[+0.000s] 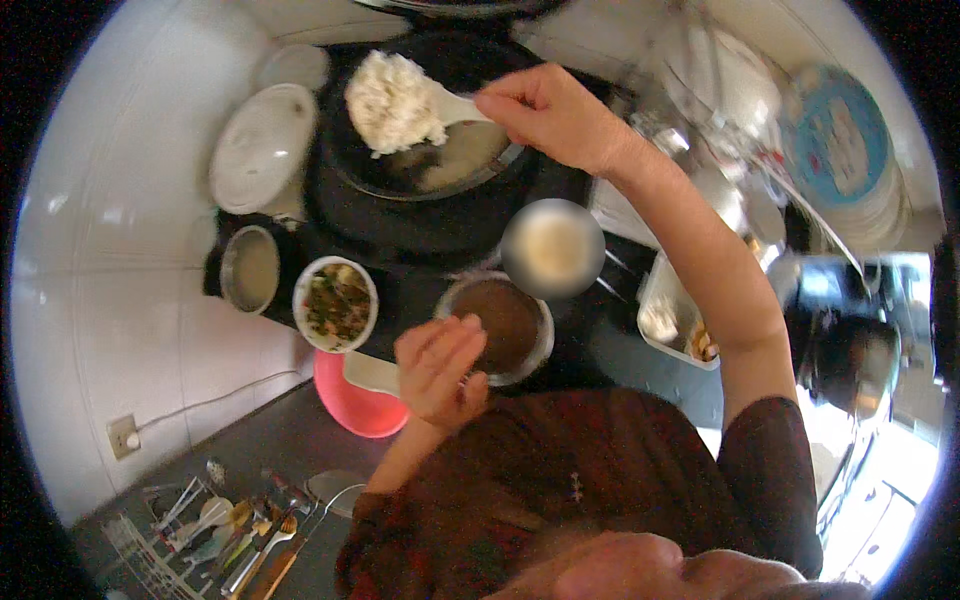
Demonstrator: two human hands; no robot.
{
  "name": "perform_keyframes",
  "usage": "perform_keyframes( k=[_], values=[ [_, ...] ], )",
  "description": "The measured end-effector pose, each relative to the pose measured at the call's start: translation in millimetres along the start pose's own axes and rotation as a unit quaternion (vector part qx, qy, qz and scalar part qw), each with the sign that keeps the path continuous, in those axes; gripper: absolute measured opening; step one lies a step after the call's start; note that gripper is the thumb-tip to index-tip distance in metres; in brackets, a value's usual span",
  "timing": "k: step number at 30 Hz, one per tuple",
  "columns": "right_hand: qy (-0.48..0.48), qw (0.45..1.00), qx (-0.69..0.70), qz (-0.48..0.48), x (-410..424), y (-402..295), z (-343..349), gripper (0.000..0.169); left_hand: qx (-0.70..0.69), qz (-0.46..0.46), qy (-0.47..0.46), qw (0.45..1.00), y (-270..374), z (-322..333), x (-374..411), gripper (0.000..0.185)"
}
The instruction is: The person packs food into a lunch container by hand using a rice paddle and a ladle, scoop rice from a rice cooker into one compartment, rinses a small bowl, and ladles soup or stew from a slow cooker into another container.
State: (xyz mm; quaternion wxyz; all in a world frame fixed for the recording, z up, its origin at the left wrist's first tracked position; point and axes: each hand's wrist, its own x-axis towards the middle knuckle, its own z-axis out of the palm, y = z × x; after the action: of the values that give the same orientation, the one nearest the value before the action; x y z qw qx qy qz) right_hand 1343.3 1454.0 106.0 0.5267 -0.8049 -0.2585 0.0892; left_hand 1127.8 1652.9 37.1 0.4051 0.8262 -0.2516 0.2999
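My right hand (551, 116) grips the handle of a white rice paddle (461, 109). A large heap of cooked white rice (394, 101) sits on the paddle's blade, above a dark round pot (420, 195). More pale rice (465, 161) shows inside the pot, partly hidden by the heap. My left hand (442, 367) hovers at the near left rim of a round bowl of brown contents (502, 322). Its fingers lie side by side, the thumb stands apart, and nothing shows in its grasp; whether it touches the bowl is unclear. A blurred round pale patch (553, 247) covers something beyond that bowl.
Left stand a white bowl of chopped greens and meat (336, 304), a pot of pale liquid (251, 270) and a white oval lid (262, 150). A pink basin (360, 401) lies below. Utensils (240, 525) fill the lower left. Rightward are a food container (675, 322) and stacked plates (844, 146).
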Motion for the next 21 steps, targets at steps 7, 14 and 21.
perform_keyframes(
  k=[7, 14, 21],
  values=[
    [0.094, 0.988, -0.033, 0.118, -195, -19, -59, 0.025, 0.013, 0.016, -0.053, 0.998, 39, 26, -2, 0.026],
    [0.192, 0.933, -0.199, 0.229, -370, 40, -78, 0.022, -0.064, 0.034, -0.152, 0.986, 65, 71, 0, 0.019],
    [0.057, 0.821, -0.485, 0.296, -411, 61, -21, 0.029, -0.072, 0.017, -0.249, 0.966, 79, 135, -16, 0.020]
  ],
)
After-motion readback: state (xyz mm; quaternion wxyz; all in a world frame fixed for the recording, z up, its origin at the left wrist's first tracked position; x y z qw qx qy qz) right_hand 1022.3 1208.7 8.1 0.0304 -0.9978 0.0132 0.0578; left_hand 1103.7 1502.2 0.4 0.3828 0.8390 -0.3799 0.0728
